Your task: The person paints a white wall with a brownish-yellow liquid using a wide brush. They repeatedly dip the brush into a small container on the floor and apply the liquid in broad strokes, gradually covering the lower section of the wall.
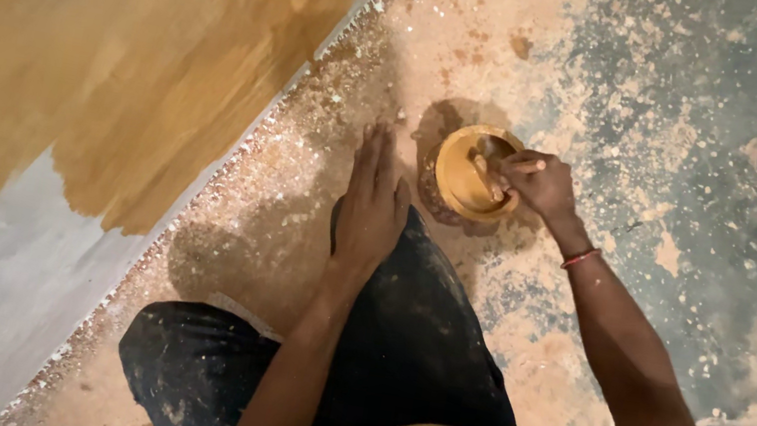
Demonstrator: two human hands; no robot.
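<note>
Round ochre-stained paint tin (465, 178), open top up, stands centre frame on dusty, paint-spattered concrete floor (705, 194); no label visible. Right hand (537, 181) closed around short ochre-coated brush handle (484, 171), long axis running from hand down-left into the tin. Left hand (372, 204) flat, fingers extended toward top of frame, palm on black-trousered knee (419, 341). Half-painted ochre-over-grey wall (101, 47) upper left.

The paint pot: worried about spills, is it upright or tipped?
Upright: the paint pot sits on the floor, round mouth facing up, right hand dipping in.
</note>
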